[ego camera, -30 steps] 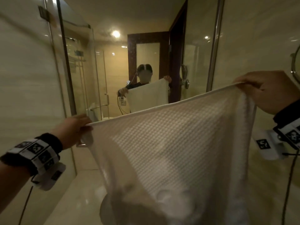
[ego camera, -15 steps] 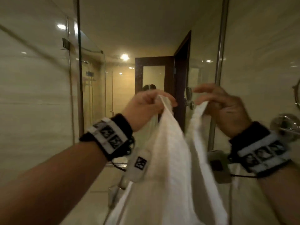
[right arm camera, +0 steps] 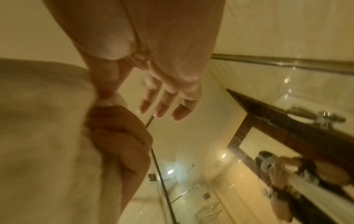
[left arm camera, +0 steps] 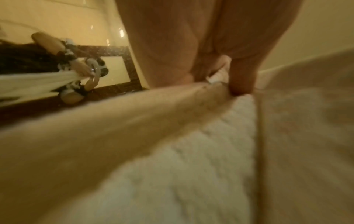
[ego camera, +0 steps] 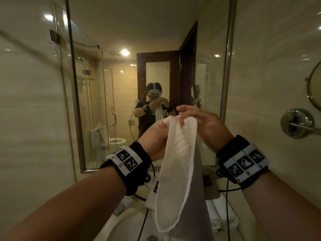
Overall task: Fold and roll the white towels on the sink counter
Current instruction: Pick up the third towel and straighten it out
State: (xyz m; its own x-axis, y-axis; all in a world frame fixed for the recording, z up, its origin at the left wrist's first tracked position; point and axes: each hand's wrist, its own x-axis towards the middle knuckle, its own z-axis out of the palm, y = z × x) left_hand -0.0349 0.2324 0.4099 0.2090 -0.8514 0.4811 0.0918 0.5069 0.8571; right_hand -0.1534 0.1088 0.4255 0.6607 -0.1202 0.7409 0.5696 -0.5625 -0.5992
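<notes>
Since a second ago the spread white towel has been doubled over — both top corners now meet, hanging above the sink. Left hand pinches the corners; right hand pinches beside it, other fingers straight.

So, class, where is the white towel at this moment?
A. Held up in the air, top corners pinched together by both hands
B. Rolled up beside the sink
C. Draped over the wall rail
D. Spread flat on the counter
A: the left hand and right hand pinch the white towel at its top, and it hangs down doubled.
</notes>
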